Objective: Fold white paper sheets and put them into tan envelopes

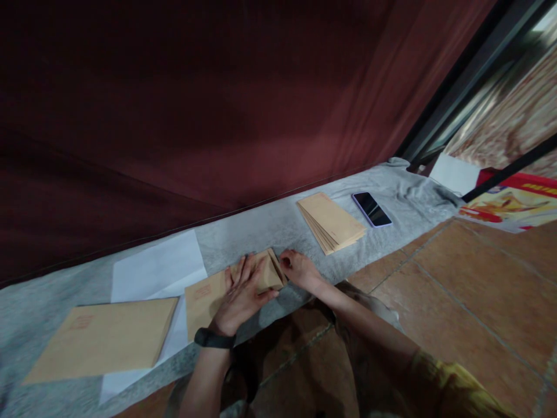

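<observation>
A brown paper envelope (204, 299) lies on the grey cloth (243, 232) in front of me. My left hand (241, 296), with a black band at the wrist, lies flat on the envelope with fingers stretched out. My right hand (300, 270) pinches the envelope's raised flap (275, 268) at its right end. The fingertips of the right hand are partly hidden behind the flap.
A larger brown envelope (104, 339) lies at the left over white paper sheets (159, 267). A stack of brown envelopes (331, 222) and a phone (371, 209) lie to the right. A dark red curtain (195, 98) hangs behind. Tiled floor (456, 290) spreads at the right.
</observation>
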The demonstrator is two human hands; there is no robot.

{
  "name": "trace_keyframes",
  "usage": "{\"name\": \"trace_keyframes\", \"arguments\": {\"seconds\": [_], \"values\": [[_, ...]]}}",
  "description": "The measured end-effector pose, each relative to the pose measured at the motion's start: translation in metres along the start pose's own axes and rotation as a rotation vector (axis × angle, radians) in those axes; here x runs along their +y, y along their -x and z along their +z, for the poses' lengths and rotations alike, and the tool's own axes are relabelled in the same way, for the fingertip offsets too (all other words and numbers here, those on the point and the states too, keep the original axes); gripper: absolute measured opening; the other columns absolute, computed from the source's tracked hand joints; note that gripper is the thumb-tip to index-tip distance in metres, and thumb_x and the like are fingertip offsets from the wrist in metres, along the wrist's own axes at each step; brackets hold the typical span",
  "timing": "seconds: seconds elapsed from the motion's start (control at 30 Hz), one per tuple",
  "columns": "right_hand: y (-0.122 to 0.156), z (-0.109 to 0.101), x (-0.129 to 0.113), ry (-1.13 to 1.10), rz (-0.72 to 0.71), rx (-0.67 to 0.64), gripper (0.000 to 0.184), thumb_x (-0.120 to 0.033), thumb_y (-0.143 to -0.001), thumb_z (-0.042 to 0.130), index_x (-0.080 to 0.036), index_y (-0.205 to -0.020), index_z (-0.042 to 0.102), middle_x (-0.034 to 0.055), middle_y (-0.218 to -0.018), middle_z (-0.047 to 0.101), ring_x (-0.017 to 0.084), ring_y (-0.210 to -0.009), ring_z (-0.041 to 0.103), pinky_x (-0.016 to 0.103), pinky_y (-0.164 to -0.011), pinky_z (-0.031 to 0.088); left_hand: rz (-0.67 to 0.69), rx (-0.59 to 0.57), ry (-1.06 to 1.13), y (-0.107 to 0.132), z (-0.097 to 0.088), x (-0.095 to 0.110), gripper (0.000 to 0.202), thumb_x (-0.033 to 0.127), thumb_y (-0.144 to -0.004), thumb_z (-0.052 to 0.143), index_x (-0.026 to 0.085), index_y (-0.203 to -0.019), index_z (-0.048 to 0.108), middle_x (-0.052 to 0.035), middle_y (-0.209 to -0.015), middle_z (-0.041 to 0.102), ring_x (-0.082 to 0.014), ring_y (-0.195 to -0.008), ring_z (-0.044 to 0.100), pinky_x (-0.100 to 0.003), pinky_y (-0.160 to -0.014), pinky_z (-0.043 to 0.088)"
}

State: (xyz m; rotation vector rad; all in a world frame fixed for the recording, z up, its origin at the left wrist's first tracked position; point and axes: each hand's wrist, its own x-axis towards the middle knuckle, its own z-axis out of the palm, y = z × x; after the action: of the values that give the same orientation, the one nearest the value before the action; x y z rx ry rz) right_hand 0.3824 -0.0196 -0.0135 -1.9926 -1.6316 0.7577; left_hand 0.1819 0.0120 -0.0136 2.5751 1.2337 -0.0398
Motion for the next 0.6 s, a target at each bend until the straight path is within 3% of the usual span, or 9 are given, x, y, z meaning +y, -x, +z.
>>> {"name": "trace_keyframes", "arguments": {"seconds": [0.23, 0.37, 0.5, 0.6], "values": [[0.001, 0.0, -0.002, -0.006, -0.012, -0.032, 0.023, -0.013, -0.091, 0.053, -0.017, -0.101, 0.073, 0.0089, -0.1, 0.072, 0.018, -0.092, 0.066, 0.025, -0.082, 0.047, 0.032, 0.053, -0.068, 0.001, 0.01, 0.009, 0.075, 0.063, -0.092, 0.045, 0.028, -0.155, 0.027, -0.0098, -0.165, 0.022, -0.0328, -0.154, 0.011, -0.063, -0.12, 0.006], [0.003, 0.001, -0.004, -0.036, -0.06, -0.074, 0.025, -0.012, -0.09, 0.051, -0.019, -0.098, 0.074, 0.0063, -0.095, 0.072, 0.017, -0.088, 0.065, 0.023, -0.077, 0.046, 0.046, 0.067, -0.062, 0.001, 0.013, 0.011, 0.078, 0.063, -0.093, 0.04, 0.02, -0.156, 0.025, -0.0129, -0.165, 0.023, -0.0294, -0.154, 0.013, -0.058, -0.122, 0.006], [0.016, 0.01, -0.007, -0.037, -0.161, -0.053, 0.028, -0.01, -0.091, 0.049, -0.018, -0.107, 0.069, 0.0068, -0.099, 0.068, 0.016, -0.084, 0.063, 0.023, -0.076, 0.047, 0.064, 0.003, 0.034, -0.003, 0.012, 0.003, 0.065, 0.047, -0.1, 0.032, 0.017, -0.156, 0.023, -0.013, -0.164, 0.025, -0.025, -0.153, 0.016, -0.054, -0.122, 0.013], [0.026, 0.017, -0.009, -0.01, -0.261, -0.023, 0.027, -0.011, -0.093, 0.048, -0.016, -0.113, 0.065, 0.0088, -0.104, 0.064, 0.018, -0.092, 0.062, 0.027, -0.084, 0.048, 0.059, -0.003, 0.089, -0.007, 0.013, -0.004, 0.058, 0.03, -0.1, 0.028, 0.019, -0.156, 0.023, -0.0124, -0.163, 0.028, -0.0232, -0.152, 0.021, -0.053, -0.121, 0.018]]}}
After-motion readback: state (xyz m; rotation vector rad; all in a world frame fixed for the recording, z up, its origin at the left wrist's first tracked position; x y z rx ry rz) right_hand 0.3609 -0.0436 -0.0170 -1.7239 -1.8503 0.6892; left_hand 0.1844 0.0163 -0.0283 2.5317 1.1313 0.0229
